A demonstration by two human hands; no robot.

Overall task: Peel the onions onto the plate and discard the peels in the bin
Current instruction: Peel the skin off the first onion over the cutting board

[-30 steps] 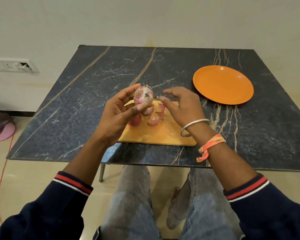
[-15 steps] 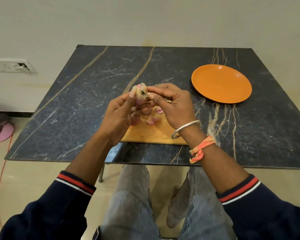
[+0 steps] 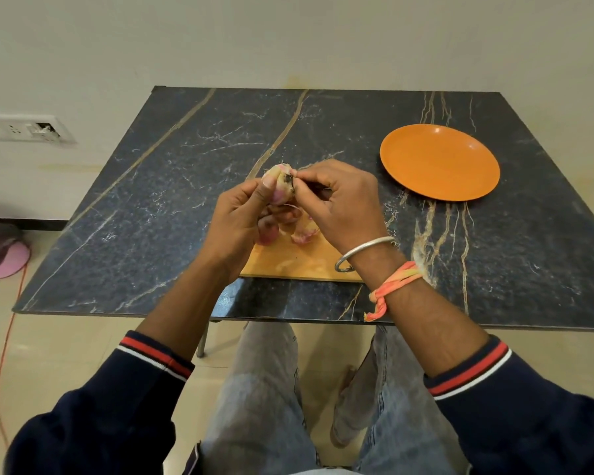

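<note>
My left hand (image 3: 240, 221) holds a small pinkish onion (image 3: 279, 181) above the wooden cutting board (image 3: 299, 260). My right hand (image 3: 340, 204) pinches the dark root end of that onion with thumb and forefinger. Pink onion pieces or peels (image 3: 304, 234) lie on the board under my hands, partly hidden. The orange plate (image 3: 439, 162) sits bare at the right of the table, apart from both hands. No bin is in view.
The dark marble table (image 3: 172, 186) stands against a pale wall. A wall socket (image 3: 24, 128) is at the left. A pink and dark object (image 3: 4, 255) and an orange cable (image 3: 9, 337) lie on the floor at the left. My knees are under the table's front edge.
My right hand moved from beside the onion onto it and now pinches its root end. Both hands rose slightly over the board.
</note>
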